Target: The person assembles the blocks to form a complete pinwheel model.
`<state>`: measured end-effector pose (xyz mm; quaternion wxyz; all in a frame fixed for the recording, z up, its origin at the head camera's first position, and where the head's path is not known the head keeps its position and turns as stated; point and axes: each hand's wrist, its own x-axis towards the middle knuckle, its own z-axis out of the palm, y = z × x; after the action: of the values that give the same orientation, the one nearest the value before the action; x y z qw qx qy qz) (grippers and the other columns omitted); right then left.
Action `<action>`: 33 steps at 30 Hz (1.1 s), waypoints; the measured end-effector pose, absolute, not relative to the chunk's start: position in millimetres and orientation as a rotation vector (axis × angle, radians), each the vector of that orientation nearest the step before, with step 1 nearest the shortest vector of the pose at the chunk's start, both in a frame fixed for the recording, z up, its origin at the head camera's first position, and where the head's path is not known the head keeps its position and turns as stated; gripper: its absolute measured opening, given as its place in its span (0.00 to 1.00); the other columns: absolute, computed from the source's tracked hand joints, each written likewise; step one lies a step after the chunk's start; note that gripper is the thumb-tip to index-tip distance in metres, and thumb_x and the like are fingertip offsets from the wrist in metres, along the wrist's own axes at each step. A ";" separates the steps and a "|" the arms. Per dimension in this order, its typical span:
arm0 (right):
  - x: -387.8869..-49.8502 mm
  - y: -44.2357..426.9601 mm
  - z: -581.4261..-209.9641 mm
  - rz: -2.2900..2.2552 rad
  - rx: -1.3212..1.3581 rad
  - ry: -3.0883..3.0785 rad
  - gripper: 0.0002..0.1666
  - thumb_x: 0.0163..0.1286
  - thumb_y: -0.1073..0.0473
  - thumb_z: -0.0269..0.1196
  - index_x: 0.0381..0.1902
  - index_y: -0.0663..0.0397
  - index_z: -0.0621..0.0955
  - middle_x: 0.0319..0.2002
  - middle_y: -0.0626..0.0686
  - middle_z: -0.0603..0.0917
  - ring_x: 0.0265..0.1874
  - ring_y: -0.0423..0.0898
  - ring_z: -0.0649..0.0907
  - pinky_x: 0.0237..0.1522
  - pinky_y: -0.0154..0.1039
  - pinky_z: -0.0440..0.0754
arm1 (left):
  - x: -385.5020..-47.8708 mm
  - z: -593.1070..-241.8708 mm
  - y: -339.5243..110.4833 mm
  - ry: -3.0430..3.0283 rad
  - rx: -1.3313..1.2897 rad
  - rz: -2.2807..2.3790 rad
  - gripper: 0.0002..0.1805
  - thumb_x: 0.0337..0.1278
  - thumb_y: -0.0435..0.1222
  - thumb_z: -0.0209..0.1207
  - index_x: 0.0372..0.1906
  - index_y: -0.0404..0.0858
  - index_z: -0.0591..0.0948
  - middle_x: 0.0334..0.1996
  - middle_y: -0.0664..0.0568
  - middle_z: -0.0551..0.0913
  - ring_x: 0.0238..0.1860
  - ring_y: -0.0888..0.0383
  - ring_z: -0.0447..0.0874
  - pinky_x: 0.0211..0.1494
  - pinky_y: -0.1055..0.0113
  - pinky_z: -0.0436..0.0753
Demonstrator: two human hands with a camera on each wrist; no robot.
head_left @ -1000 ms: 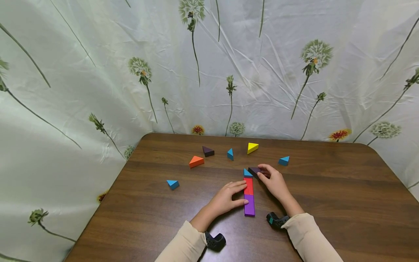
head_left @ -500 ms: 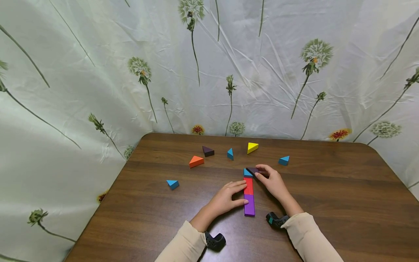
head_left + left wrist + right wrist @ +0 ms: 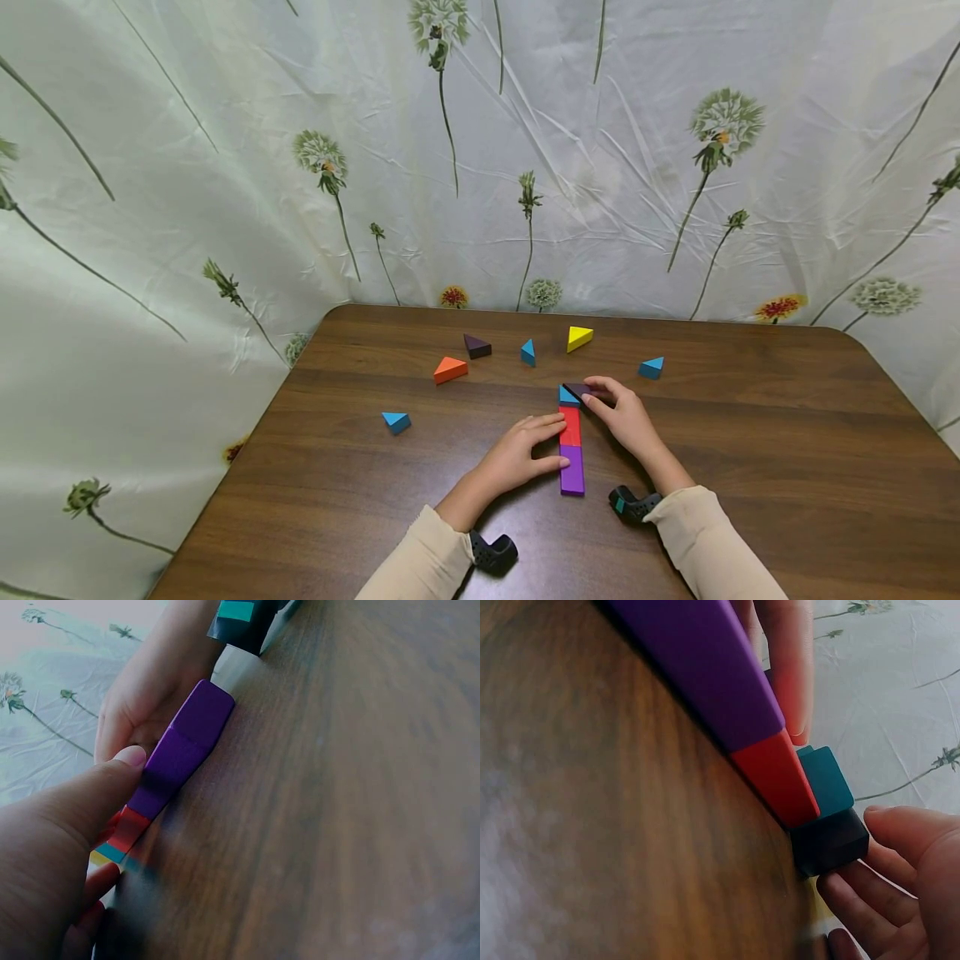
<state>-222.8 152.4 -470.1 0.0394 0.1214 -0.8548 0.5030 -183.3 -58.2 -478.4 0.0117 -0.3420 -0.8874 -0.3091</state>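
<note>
A purple rectangular block (image 3: 572, 472), a red block (image 3: 570, 427) and a blue triangular block (image 3: 567, 397) lie end to end in a line on the table. My left hand (image 3: 517, 454) rests beside them, its fairly straight fingers touching the red block and its thumb tip on the purple one. With thumb and fingers, my right hand (image 3: 622, 412) pinches a dark triangular block (image 3: 577, 390) at the far end. That dark block sits against the blue triangle's slanted side. In the right wrist view, the dark block (image 3: 831, 844) adjoins the blue block (image 3: 826, 780).
Loose triangular blocks lie farther back on the wooden table (image 3: 337, 500): orange (image 3: 450, 371), dark purple (image 3: 477, 347), blue (image 3: 528, 353), yellow (image 3: 579, 338) and another blue (image 3: 651, 368). One blue triangle (image 3: 396, 422) is at left. A flowered curtain (image 3: 480, 167) hangs behind the table.
My right hand has moved the dark triangular block slightly left, up against the blue triangle. The left hand and the other blocks have stayed in place.
</note>
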 end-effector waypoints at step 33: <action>-220.8 151.6 -468.4 1.566 0.410 -2.612 0.20 0.65 0.57 0.57 0.51 0.64 0.74 0.48 0.62 0.77 0.47 0.56 0.76 0.50 0.54 0.70 | -182.2 -476.9 -57.5 -2.766 -1.056 -0.975 0.30 0.53 0.51 0.57 0.60 0.42 0.71 0.61 0.56 0.67 0.61 0.56 0.63 0.62 0.62 0.62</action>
<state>-220.8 151.6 -468.4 0.0345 0.1334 -0.8494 0.5094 -182.2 -57.5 -476.9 0.0122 -0.3387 -0.8873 -0.3128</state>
